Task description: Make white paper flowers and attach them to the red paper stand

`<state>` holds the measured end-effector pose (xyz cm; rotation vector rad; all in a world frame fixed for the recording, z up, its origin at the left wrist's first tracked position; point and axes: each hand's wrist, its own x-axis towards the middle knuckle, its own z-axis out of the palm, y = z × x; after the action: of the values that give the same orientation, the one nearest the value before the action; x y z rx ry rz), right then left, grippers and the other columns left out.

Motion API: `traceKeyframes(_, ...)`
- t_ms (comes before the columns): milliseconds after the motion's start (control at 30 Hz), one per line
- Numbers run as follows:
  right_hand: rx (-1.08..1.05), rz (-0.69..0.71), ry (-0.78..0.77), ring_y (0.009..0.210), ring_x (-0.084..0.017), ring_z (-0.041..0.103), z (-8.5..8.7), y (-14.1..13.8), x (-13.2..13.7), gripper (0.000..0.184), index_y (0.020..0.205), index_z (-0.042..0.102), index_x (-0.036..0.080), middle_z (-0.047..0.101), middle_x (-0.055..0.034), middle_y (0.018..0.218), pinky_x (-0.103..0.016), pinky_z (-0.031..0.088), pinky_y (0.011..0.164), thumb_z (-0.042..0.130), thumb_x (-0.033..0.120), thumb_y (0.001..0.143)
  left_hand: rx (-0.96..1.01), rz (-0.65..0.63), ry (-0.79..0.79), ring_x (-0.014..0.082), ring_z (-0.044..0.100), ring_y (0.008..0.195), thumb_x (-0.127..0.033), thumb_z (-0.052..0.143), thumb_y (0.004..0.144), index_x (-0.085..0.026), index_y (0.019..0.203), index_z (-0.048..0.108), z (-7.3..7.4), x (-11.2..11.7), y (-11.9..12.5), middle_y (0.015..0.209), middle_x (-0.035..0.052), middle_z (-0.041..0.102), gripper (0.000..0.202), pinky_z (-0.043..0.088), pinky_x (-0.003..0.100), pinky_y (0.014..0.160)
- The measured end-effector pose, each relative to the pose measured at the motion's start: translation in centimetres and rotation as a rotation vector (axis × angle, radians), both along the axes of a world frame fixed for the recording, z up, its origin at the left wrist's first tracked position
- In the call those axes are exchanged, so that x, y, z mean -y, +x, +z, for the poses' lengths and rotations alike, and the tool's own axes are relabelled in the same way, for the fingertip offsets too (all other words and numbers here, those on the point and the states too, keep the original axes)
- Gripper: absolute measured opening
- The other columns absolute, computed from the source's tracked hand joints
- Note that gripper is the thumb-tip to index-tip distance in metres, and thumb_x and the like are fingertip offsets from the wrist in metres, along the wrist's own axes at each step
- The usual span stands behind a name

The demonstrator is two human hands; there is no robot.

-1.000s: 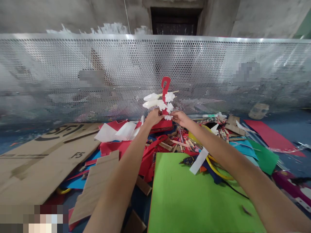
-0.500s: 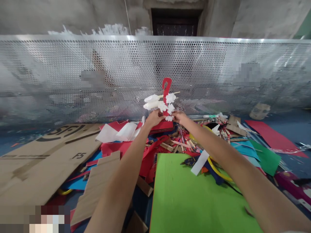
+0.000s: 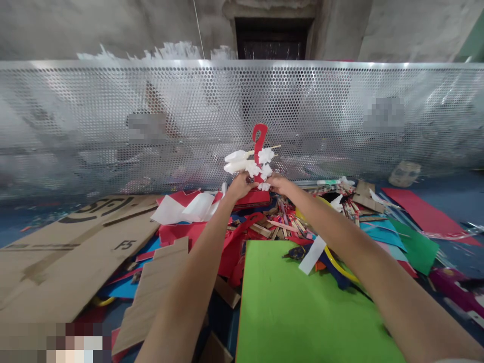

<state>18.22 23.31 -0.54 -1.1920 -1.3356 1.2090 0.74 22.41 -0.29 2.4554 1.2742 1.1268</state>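
Head view: up goes the red hooked strip [image 3: 258, 147], upright beyond the green board [image 3: 302, 307]! Left hand [image 3: 239, 186] pinches its foot, right hand [image 3: 278, 183] pinches the lowest white tuft [image 3: 263, 186]. Best keep the left firm, the right feather-light, lest that tuft crush.

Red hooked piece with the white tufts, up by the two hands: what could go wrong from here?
The red hooked piece might bend or tip, since the left hand and right hand are both low down at its base. The white tufts could get crushed, as the lowest sits between the hands.
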Motion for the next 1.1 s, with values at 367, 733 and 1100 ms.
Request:
traceKeyframes(367, -0.046, 0.069, -0.045, 0.056, -0.009, 0.058, 0.2, 0.9, 0.7, 0.014, 0.081, 0.067, 0.015, 0.069, -0.0004, 0.067, -0.02, 0.049, 0.059, 0.066, 0.005, 0.072, -0.289, 0.374, -0.058, 0.0278, 0.066, 0.095, -0.05, 0.057, 0.087, -0.022, 0.098, 0.071, 1.4, 1.7, 0.9, 0.101, 0.0105, 0.072, 0.034, 0.049, 0.036, 0.084)
traceKeyframes(733, 0.025, -0.09, 0.066, 0.05, -0.007, 0.053, -0.7, 1.0, 0.8, 0.007, 0.07, 0.066, 0.014, 0.065, 0.0017, 0.059, -0.016, 0.041, 0.049, 0.072, 0.017, 0.073, -0.427, 0.314, 0.068, 0.0316, 0.064, 0.097, -0.026, 0.053, 0.088, -0.01, 0.101, 0.066, 2.1, 3.9, 2.6, 0.103, 0.0211, 0.068, 0.025, 0.048, 0.039, 0.086)
traceKeyframes(1100, 0.035, 0.021, 0.06, 0.055, -0.008, 0.055, -0.5, 1.5, 1.4, 0.02, 0.067, 0.067, 0.015, 0.065, 0.0016, 0.061, -0.016, 0.042, 0.051, 0.084, 0.024, 0.059, -0.338, -0.11, -0.041, 0.0188, 0.063, 0.082, -0.029, 0.053, 0.089, -0.019, 0.086, 0.072, 2.8, 1.2, -1.1, 0.086, 0.005, 0.073, 0.022, 0.046, 0.027, 0.08)
